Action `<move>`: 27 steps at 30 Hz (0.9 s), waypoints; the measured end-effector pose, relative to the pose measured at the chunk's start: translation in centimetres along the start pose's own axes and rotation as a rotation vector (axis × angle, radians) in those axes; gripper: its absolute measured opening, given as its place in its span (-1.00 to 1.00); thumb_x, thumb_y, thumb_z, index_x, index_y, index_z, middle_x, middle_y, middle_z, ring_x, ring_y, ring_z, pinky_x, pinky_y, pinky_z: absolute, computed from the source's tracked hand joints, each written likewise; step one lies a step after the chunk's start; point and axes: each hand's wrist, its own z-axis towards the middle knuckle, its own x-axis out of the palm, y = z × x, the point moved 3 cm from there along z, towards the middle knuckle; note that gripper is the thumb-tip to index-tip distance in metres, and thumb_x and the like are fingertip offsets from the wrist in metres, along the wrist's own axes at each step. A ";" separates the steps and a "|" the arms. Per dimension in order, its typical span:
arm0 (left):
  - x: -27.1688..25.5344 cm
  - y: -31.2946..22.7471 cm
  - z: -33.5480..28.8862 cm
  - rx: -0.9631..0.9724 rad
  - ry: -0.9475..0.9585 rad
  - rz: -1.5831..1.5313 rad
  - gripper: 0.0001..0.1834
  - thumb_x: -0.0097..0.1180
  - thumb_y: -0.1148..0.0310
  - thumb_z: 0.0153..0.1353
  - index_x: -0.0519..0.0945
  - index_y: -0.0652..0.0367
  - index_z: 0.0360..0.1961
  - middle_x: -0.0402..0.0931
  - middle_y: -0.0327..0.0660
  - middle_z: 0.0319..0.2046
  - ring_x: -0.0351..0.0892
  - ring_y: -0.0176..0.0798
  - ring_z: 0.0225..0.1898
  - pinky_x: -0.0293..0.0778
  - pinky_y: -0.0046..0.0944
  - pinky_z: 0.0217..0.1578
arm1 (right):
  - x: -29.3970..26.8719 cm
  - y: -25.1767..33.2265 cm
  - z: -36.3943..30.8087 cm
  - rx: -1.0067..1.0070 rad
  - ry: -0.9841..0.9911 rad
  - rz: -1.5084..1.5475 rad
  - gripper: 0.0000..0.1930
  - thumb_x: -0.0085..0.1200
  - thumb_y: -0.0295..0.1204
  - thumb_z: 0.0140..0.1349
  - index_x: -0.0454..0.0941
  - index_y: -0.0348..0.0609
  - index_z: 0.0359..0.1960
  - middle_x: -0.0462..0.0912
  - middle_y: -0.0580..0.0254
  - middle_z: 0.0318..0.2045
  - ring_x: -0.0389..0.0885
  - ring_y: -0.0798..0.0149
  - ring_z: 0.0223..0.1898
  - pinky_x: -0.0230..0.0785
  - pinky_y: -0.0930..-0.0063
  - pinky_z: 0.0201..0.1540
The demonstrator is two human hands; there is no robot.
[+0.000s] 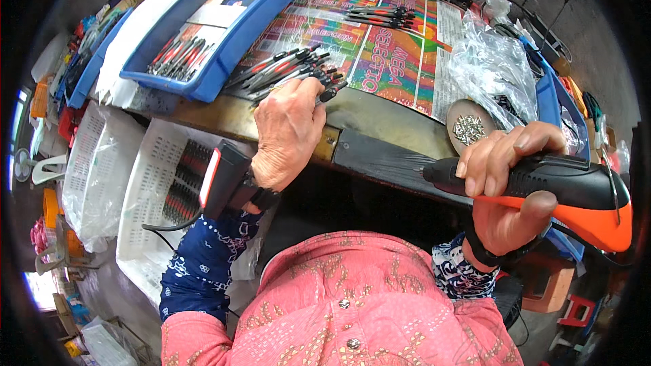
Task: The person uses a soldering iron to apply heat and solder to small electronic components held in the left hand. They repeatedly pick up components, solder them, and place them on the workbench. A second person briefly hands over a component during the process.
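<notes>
My left hand (pixel 290 118) is curled down over a pile of slim pen-like sticks (pixel 268 71) in black, grey and red at the table's near edge. Its fingers are bent in and their tips are hidden, so what they grip cannot be made out. My right hand (pixel 505 179) is wrapped round a black and orange electric screwdriver (pixel 576 186), held level at the table's front edge with its nose toward the left. Just beyond that hand a round dish (pixel 456 112) holds many small silvery metal parts (pixel 469 129).
A blue tray (pixel 224 71) with more sticks stands at the left of the table. Another bundle of sticks (pixel 383 17) lies farther back on the colourful printed sheet (pixel 400 61). Clear plastic bags (pixel 491 61) lie at the right. White baskets (pixel 135 230) stand below left.
</notes>
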 end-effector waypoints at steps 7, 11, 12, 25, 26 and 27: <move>2.8 -0.5 1.9 0.079 -0.001 0.152 -0.79 0.20 0.49 -0.07 0.58 0.20 -0.33 0.47 -0.11 -0.35 0.49 0.02 -0.28 0.41 -0.10 -0.28 | -1.7 -0.1 -0.3 0.006 -0.038 0.017 -0.51 0.31 -0.34 0.02 0.26 -0.34 -0.18 0.41 0.22 -0.60 0.44 0.34 -0.61 0.38 0.43 -0.49; 3.0 -0.9 3.3 0.165 0.076 0.270 -0.77 0.22 0.49 -0.10 0.58 0.20 -0.32 0.47 -0.09 -0.32 0.45 0.05 -0.23 0.39 -0.08 -0.22 | -3.1 -0.2 -0.1 -0.068 0.082 -0.006 -0.55 0.30 -0.56 -0.04 0.27 -0.34 -0.19 0.46 0.21 -0.58 0.48 0.37 -0.57 0.40 0.50 -0.45; 3.0 -0.8 3.8 0.133 0.130 0.250 -0.76 0.23 0.48 -0.10 0.58 0.19 -0.31 0.47 -0.09 -0.31 0.43 0.04 -0.21 0.38 -0.08 -0.20 | -3.5 -0.2 -0.1 -0.056 0.076 0.000 -0.55 0.30 -0.59 -0.06 0.28 -0.33 -0.19 0.47 0.22 -0.57 0.49 0.37 -0.57 0.40 0.50 -0.45; 9.6 -1.6 16.7 0.244 0.074 0.181 -0.80 0.13 0.31 0.06 0.61 0.18 -0.33 0.52 0.00 -0.41 0.51 0.08 -0.24 0.40 -0.03 -0.21 | -6.6 -0.6 0.2 0.073 0.042 0.062 -0.49 0.33 -0.16 0.03 0.28 -0.22 -0.25 0.43 0.28 -0.70 0.47 0.31 -0.67 0.42 0.37 -0.48; 10.3 -1.7 17.5 0.246 0.070 0.170 -0.80 0.12 0.31 0.07 0.62 0.17 -0.32 0.52 -0.01 -0.40 0.51 0.07 -0.24 0.40 -0.02 -0.21 | -6.8 -0.6 0.2 0.065 0.032 0.070 -0.48 0.34 -0.16 0.02 0.28 -0.22 -0.24 0.43 0.29 -0.71 0.48 0.30 -0.67 0.43 0.35 -0.47; 11.0 -1.7 18.1 0.244 0.068 0.161 -0.80 0.12 0.31 0.07 0.62 0.16 -0.32 0.52 -0.01 -0.40 0.51 0.07 -0.23 0.40 -0.02 -0.20 | -7.0 -0.7 0.3 0.061 0.060 0.109 -0.49 0.34 -0.18 0.02 0.28 -0.23 -0.24 0.44 0.27 -0.69 0.50 0.28 -0.65 0.43 0.33 -0.46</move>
